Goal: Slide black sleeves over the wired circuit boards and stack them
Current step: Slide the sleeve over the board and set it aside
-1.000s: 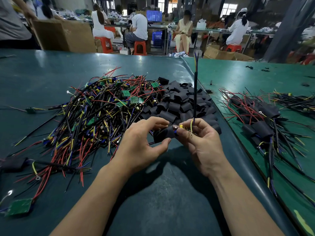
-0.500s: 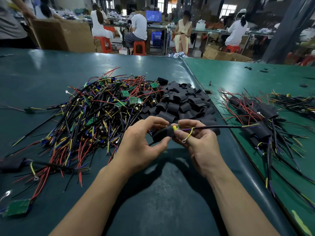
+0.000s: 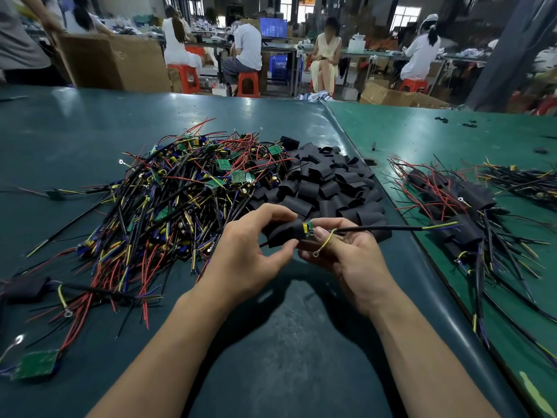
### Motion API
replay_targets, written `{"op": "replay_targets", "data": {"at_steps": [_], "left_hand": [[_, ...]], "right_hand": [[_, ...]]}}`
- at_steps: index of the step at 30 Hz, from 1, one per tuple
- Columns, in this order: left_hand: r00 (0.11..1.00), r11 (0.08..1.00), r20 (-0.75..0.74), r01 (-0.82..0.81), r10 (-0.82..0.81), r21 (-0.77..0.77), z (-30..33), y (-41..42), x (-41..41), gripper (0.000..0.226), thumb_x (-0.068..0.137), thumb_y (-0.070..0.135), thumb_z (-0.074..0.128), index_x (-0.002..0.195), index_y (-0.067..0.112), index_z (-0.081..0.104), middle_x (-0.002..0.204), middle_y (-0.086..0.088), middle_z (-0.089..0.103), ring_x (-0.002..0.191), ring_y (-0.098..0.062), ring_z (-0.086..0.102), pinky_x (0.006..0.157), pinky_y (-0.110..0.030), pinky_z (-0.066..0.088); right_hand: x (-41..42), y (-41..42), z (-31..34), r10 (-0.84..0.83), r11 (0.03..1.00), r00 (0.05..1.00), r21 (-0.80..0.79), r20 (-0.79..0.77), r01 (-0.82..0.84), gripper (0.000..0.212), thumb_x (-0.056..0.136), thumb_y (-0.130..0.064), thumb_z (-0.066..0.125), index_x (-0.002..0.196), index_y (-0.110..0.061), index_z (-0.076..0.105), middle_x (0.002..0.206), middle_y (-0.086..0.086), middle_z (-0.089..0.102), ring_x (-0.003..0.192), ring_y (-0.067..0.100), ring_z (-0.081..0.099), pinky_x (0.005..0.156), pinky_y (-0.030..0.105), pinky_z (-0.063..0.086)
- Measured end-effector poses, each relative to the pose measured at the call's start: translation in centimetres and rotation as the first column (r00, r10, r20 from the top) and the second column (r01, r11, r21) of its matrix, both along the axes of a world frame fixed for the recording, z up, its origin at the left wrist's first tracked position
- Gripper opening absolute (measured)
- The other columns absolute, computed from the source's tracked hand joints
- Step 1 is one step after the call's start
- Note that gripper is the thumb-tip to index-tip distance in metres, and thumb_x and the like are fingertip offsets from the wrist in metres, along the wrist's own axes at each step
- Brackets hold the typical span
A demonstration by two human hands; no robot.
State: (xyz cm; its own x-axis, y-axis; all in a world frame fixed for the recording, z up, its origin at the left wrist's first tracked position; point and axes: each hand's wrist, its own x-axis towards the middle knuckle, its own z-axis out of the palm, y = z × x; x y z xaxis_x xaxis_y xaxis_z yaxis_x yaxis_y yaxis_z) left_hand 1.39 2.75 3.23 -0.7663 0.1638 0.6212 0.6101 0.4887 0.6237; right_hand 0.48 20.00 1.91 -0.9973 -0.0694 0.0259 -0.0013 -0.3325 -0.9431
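My left hand (image 3: 251,254) pinches a black sleeve (image 3: 284,233) that covers most of a green circuit board (image 3: 308,228); only the board's right end shows. My right hand (image 3: 346,254) holds the board's wire end, with a black cable (image 3: 382,228) running out to the right and a yellow ring-terminal wire (image 3: 324,245) curling over my fingers. A heap of wired boards (image 3: 180,194) lies left of centre. Behind my hands sits a pile of loose black sleeves (image 3: 325,182). Sleeved boards (image 3: 458,212) are stacked to the right.
A dark teal table (image 3: 286,342) meets a brighter green table (image 3: 437,140) on the right. A loose green board (image 3: 36,363) and a sleeved one (image 3: 24,286) lie at the left edge. Seated people, red stools and cardboard boxes (image 3: 111,61) fill the background.
The black cable swung from upright down to horizontal, pointing right. The sleeve has slid further along the board between my hands.
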Motion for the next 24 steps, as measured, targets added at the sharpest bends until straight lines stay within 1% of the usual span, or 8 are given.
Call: {"op": "replay_targets", "data": {"at_steps": [5,8,11,14,16,18,21,24], "left_hand": [[1.000,1.000,-0.017,0.012,-0.012,-0.009,0.10,-0.10,0.08,0.035,0.078,0.007,0.079,0.110,0.009,0.067,0.101,0.006,0.070,0.096,-0.004,0.065,0.090,-0.025,0.053],[0.999,0.999,-0.021,0.029,-0.029,-0.030,0.08,0.10,0.18,0.035,0.078,0.005,0.079,0.110,0.009,0.067,0.100,0.004,0.070,0.095,-0.009,0.067,0.087,-0.032,0.054],[0.999,0.997,-0.029,0.035,-0.037,-0.062,0.10,0.22,0.23,0.034,0.078,0.004,0.078,0.109,0.008,0.068,0.099,0.002,0.071,0.093,-0.014,0.067,0.085,-0.038,0.054],[0.999,0.998,-0.025,0.045,-0.046,-0.044,0.13,0.15,0.19,0.033,0.077,0.003,0.079,0.109,0.007,0.068,0.096,0.003,0.071,0.090,-0.009,0.068,0.085,-0.033,0.055],[0.998,0.998,-0.011,0.064,-0.064,-0.026,0.12,0.18,0.20,0.035,0.077,0.003,0.079,0.110,0.006,0.067,0.097,0.004,0.072,0.091,-0.005,0.068,0.087,-0.029,0.054],[0.996,0.997,0.010,0.083,-0.083,-0.002,0.05,0.21,0.19,0.035,0.077,0.003,0.079,0.111,0.007,0.067,0.098,0.004,0.072,0.093,-0.005,0.069,0.089,-0.028,0.055],[0.994,0.995,0.027,0.103,-0.103,0.021,-0.11,0.21,0.10,0.035,0.078,0.003,0.079,0.111,0.008,0.067,0.100,0.004,0.072,0.095,-0.007,0.069,0.090,-0.030,0.055],[0.990,0.990,0.043,0.129,-0.131,0.051,-0.13,0.02,0.04,0.037,0.078,0.004,0.079,0.112,0.008,0.066,0.105,0.004,0.072,0.101,-0.007,0.068,0.094,-0.030,0.054]], "right_hand": [[-0.09,0.12,0.28,-0.045,0.997,0.999,-0.057,0.021,0.046,0.018,0.075,-0.014,0.070,0.088,-0.002,0.069,0.083,0.012,0.075,0.076,0.024,0.074,0.061,0.024,0.058],[-0.07,0.12,0.17,-0.035,0.998,0.998,-0.056,0.059,0.038,0.004,0.078,-0.008,0.070,0.078,-0.006,0.074,0.079,0.012,0.074,0.072,0.023,0.073,0.057,0.023,0.058],[-0.04,0.06,0.23,-0.047,0.998,0.996,-0.048,0.075,0.050,0.018,0.083,0.001,0.067,0.071,-0.008,0.077,0.076,0.013,0.072,0.070,0.022,0.070,0.058,0.023,0.057],[0.05,0.14,0.55,-0.047,0.996,0.995,-0.065,0.093,0.053,0.010,0.083,0.002,0.068,0.078,-0.004,0.073,0.076,0.014,0.072,0.065,0.022,0.070,0.056,0.021,0.056],[0.02,0.35,0.66,-0.047,0.996,0.990,-0.074,0.129,0.057,0.008,0.081,0.001,0.070,0.076,-0.005,0.073,0.075,0.013,0.072,0.060,0.020,0.069,0.053,0.020,0.054],[0.06,0.49,0.74,-0.026,0.998,0.989,-0.055,0.149,0.034,0.006,0.076,-0.005,0.073,0.071,-0.008,0.076,0.072,0.011,0.071,0.058,0.018,0.067,0.052,0.019,0.053],[0.27,0.42,0.88,0.014,0.999,0.989,-0.033,0.150,-0.010,0.003,0.067,-0.014,0.076,0.069,-0.013,0.078,0.072,0.008,0.071,0.057,0.015,0.066,0.051,0.019,0.051],[0.17,0.40,0.86,0.008,1.000,0.985,-0.019,0.171,-0.005,0.005,0.070,-0.012,0.076,0.067,-0.015,0.078,0.069,0.005,0.070,0.053,0.013,0.063,0.048,0.018,0.049]]}}
